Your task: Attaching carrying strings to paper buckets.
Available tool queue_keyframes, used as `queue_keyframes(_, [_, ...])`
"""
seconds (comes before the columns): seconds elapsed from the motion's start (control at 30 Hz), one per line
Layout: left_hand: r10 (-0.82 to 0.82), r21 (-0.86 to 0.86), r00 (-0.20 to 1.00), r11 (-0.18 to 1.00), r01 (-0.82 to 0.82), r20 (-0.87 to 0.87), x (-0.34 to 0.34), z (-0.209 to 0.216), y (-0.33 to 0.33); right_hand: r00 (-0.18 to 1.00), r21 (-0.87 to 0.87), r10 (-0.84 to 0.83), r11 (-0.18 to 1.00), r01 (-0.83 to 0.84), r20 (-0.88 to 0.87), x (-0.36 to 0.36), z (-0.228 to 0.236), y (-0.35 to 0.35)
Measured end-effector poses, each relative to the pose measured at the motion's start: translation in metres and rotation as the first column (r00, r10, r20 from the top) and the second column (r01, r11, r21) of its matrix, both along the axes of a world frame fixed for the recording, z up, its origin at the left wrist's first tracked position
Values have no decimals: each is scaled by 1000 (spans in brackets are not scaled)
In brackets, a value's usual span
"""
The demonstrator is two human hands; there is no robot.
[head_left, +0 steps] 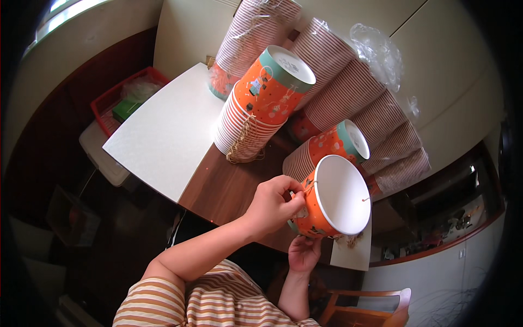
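Striped sleeve (152, 302); L hand (275, 201) pinched agst orange tub (335, 196), hold unclear; R hand (304, 254) beneath, grip opening unclear.

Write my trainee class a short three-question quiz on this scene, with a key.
1. True or false: the inside of the paper bucket at the hands is orange.
2. Which hand is lower in the picture, under the bucket?
3. Choose: the basket left of the table is A) blue, B) red, C) yellow.

Key: 1. False; it is white. 2. The right hand. 3. B.
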State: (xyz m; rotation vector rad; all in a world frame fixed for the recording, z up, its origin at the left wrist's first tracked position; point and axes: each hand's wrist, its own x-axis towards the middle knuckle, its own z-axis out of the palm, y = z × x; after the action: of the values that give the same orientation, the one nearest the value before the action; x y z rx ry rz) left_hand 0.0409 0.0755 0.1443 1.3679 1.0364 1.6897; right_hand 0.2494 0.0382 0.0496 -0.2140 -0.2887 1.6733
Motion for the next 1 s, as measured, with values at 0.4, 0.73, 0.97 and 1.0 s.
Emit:
queue_keyframes(0.4, [-241, -192, 587, 793, 578, 773, -8, -39, 2, 1000, -259, 29, 966, -26, 8, -14, -31, -3])
queue_keyframes(0.73, [-156, -268, 798, 890, 370, 583, -6, -85, 3, 961, -485, 187, 872, -67, 204, 3, -59, -5])
queue_keyframes(0.97, [-118, -322, 834, 886, 333, 539, -4, -99, -5, -417, -155, 153, 987, 30, 896, 22, 23, -14])
queue_keyframes(1.0, [-145, -299, 823, 885, 355, 549, -4, -101, -4, -512, -74, 92, 996, 56, 854, 21, 45, -17])
